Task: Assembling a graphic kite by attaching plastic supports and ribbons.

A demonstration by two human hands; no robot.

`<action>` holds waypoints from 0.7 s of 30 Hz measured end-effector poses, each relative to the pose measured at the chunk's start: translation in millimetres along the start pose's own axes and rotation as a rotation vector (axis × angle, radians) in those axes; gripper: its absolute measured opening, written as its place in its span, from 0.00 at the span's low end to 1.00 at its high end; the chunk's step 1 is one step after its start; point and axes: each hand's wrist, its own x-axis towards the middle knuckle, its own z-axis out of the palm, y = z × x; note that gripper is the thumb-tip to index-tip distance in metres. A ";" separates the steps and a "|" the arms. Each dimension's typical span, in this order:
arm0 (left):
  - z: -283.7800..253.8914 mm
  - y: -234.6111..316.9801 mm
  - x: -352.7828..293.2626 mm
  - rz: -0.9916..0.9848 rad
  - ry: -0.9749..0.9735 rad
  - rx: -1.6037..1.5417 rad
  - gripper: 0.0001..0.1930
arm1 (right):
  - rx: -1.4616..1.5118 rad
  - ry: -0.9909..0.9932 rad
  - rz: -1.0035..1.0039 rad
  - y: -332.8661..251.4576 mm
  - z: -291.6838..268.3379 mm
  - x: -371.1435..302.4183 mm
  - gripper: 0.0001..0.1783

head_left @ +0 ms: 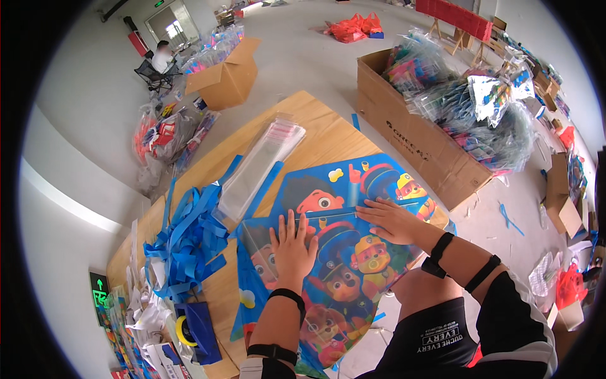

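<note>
A thin blue sheet (344, 287) printed with cartoon puppies lies folded on the wooden table (303, 117). Its near part hangs over the table edge toward my lap. My left hand (294, 247) rests flat on the sheet with the fingers spread, just below the fold line. To its right, my right hand (390, 221) lies palm down along the same fold, fingers stretched out. Beyond the fold, another printed part of the sheet shows a cartoon face and caps. A stack of clear plastic sleeves (260, 165) sits beyond my left hand.
Tangled blue strips (192, 243) cover the table's left side, with a blue tape dispenser (197, 331) nearer me. A large carton (416, 136) of bagged goods stands at the right. Another open carton (230, 79) is beyond the table; a seated person (163, 58) is far left.
</note>
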 end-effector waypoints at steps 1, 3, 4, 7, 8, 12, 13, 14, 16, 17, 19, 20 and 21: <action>0.0 0.0 -0.5 0.003 -0.003 0.001 0.32 | -0.016 -0.007 -0.018 0.6 0.3 -2.9 0.28; -0.9 -1.3 0.3 0.001 0.005 0.000 0.32 | -0.077 -0.019 -0.016 1.6 1.4 -3.1 0.27; -1.1 -1.6 0.1 0.009 0.002 0.002 0.32 | -0.141 -0.031 -0.018 2.1 0.8 -3.2 0.27; -1.0 0.0 0.4 0.002 -0.009 -0.006 0.32 | -0.177 -0.047 -0.014 9.3 -3.0 -10.2 0.26; -1.2 1.2 1.5 -0.001 -0.018 -0.008 0.33 | -0.179 -0.043 -0.006 13.4 -7.2 -16.2 0.26; -2.5 -1.6 -0.9 -0.011 -0.018 0.013 0.33 | -0.128 -0.052 0.057 31.1 -26.2 -48.4 0.23; -1.9 -0.1 0.1 -0.006 -0.018 0.009 0.33 | -0.101 -0.040 0.087 37.1 -30.1 -58.8 0.23; -1.9 1.3 1.0 -0.004 -0.020 0.003 0.33 | -0.104 -0.040 0.094 42.4 -33.4 -68.2 0.23; -2.5 1.6 1.1 0.002 -0.022 -0.001 0.33 | -0.163 -0.021 0.106 48.7 -38.4 -81.4 0.21; -2.6 2.3 1.1 0.003 -0.025 -0.004 0.33 | -0.164 -0.020 0.111 52.0 -40.9 -87.8 0.21; -3.2 1.1 -0.4 0.008 -0.029 -0.003 0.33 | -0.191 -0.023 0.111 53.3 -47.1 -95.6 0.21; -3.2 1.0 -0.9 0.004 -0.033 -0.001 0.33 | -0.190 -0.021 0.115 53.9 -49.8 -98.9 0.21; -3.5 1.7 -0.4 0.002 -0.034 -0.003 0.33 | -0.157 0.006 0.152 54.3 -54.7 -102.5 0.20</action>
